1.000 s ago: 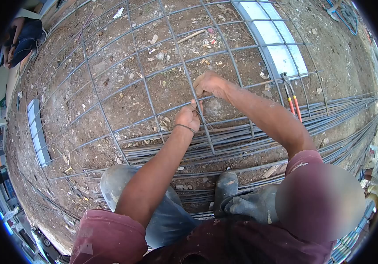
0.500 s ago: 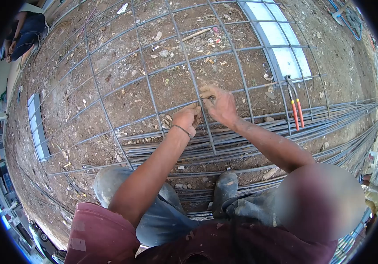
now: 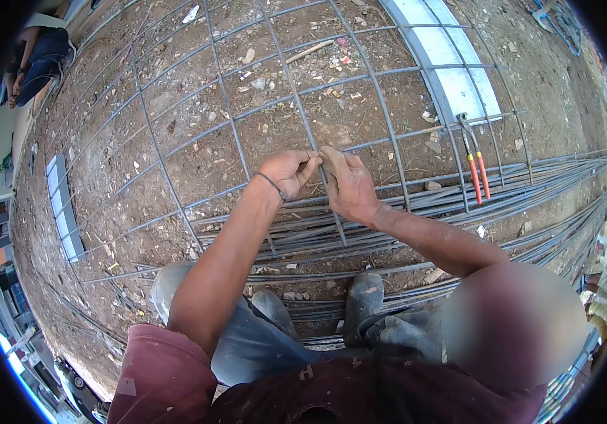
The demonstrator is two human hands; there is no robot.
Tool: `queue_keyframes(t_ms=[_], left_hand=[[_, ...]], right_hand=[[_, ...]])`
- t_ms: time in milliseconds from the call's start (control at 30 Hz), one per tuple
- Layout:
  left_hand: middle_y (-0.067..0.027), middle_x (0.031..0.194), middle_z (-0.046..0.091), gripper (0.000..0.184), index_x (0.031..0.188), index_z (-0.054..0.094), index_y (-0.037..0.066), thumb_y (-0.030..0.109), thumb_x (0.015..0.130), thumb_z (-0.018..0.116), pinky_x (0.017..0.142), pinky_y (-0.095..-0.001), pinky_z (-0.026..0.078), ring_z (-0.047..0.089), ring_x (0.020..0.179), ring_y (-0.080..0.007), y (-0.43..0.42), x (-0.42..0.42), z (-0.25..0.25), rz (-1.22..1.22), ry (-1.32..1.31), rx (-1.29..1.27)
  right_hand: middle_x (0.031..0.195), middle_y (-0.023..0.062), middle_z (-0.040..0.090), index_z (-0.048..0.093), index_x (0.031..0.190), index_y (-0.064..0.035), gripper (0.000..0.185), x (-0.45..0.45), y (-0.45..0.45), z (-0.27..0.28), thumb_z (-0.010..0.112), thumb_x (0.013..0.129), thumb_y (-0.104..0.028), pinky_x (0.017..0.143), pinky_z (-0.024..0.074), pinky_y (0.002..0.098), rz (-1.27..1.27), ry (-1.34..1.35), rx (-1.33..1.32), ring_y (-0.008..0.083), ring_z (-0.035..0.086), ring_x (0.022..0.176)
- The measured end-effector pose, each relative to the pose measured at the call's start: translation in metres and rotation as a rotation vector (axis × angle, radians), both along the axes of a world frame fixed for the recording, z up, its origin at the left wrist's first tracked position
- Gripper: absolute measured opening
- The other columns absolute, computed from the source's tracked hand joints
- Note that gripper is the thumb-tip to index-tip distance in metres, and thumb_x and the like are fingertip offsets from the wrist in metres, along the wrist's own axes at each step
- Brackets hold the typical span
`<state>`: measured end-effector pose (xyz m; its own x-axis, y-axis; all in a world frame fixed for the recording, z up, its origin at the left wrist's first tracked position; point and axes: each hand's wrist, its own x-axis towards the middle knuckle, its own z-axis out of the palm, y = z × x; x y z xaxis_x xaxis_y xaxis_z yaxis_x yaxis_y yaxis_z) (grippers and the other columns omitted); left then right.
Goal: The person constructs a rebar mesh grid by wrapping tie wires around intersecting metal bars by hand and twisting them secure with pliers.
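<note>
A grid of crossed steel bars (image 3: 381,104) lies over the dirt ground. Both hands meet at one crossing near its front edge. My left hand (image 3: 289,172) is closed, thumb and fingertips pinched at the crossing; a dark band circles the wrist. What it pinches is too small to make out. My right hand (image 3: 348,182) curls over the same crossing from the right, its fingertips touching those of the left. Anything between its fingers is hidden. Red-handled pincers (image 3: 473,159) hang or rest at the grid's right front corner.
A bundle of loose bars (image 3: 303,233) runs between the grid and my boots (image 3: 365,297). Pale blocks lie under the grid at right (image 3: 459,85) and left (image 3: 63,208). Another person (image 3: 42,60) is at the upper left. A blue-edged tool (image 3: 554,25) lies upper right.
My right hand has come down onto the crossing and closed beside the left. My left hand has shifted slightly up, its fingertips now against the right hand's.
</note>
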<state>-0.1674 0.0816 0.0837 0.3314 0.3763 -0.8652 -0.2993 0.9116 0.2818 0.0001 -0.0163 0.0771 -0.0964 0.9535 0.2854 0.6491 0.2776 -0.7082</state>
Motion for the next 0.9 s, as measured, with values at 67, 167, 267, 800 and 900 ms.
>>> queue_keyframes(t_ms=[67, 167, 267, 800, 900], left_hand=[[-0.0191, 0.102, 0.065, 0.011, 0.105, 0.064, -0.013, -0.007, 0.098, 0.058, 0.078, -0.0219, 0.066, 0.070, 0.085, -0.0185, 0.006, 0.000, 0.004, 0.021, -0.036, -0.019], [-0.0196, 0.101, 0.067, 0.011, 0.099, 0.066, -0.013, -0.003, 0.097, 0.062, 0.077, -0.0241, 0.065, 0.070, 0.081, -0.0196, 0.005, 0.006, 0.025, -0.079, 0.004, 0.088], [-0.0148, 0.086, 0.071, 0.017, 0.088, 0.070, -0.009, 0.006, 0.095, 0.069, 0.068, -0.0270, 0.060, 0.070, 0.073, -0.0185, 0.002, 0.019, 0.051, -0.524, 0.354, 0.449], [-0.0212, 0.081, 0.071, 0.023, 0.076, 0.077, 0.007, 0.029, 0.083, 0.081, 0.077, -0.0495, 0.055, 0.070, 0.081, -0.0393, 0.027, 0.058, 0.021, -1.153, 1.060, 1.386], [-0.0220, 0.083, 0.072, 0.030, 0.077, 0.077, 0.006, 0.034, 0.088, 0.076, 0.079, -0.0497, 0.055, 0.070, 0.084, -0.0408, 0.027, 0.062, 0.026, -1.104, 1.052, 1.279]], right_hand=[[0.101, 0.0214, 0.072, 0.048, 0.134, 0.0060, 0.052, -0.001, 0.000, 0.004, 0.060, 0.084, 0.004, 0.090, 0.0507, 0.0490, 0.019, -0.042, -0.002, 0.0419, 0.066, 0.102], [0.103, 0.0234, 0.070, 0.046, 0.135, 0.0064, 0.052, -0.002, 0.000, 0.005, 0.059, 0.085, 0.004, 0.090, 0.0503, 0.0511, -0.011, 0.047, -0.038, 0.0444, 0.065, 0.102], [0.106, 0.0256, 0.068, 0.044, 0.137, 0.0067, 0.055, 0.000, 0.002, 0.000, 0.059, 0.084, 0.003, 0.090, 0.0501, 0.0520, -0.025, 0.036, -0.063, 0.0469, 0.064, 0.102], [0.109, 0.0266, 0.065, 0.055, 0.118, 0.0093, 0.042, -0.005, -0.004, -0.003, 0.061, 0.078, 0.001, 0.091, 0.0449, 0.0485, 0.135, -0.293, 0.050, 0.0408, 0.058, 0.107], [0.109, 0.0225, 0.066, 0.060, 0.113, 0.0054, 0.037, 0.010, 0.020, 0.002, 0.063, 0.078, -0.003, 0.091, 0.0455, 0.0462, 0.278, -0.398, 0.227, 0.0364, 0.059, 0.109]])
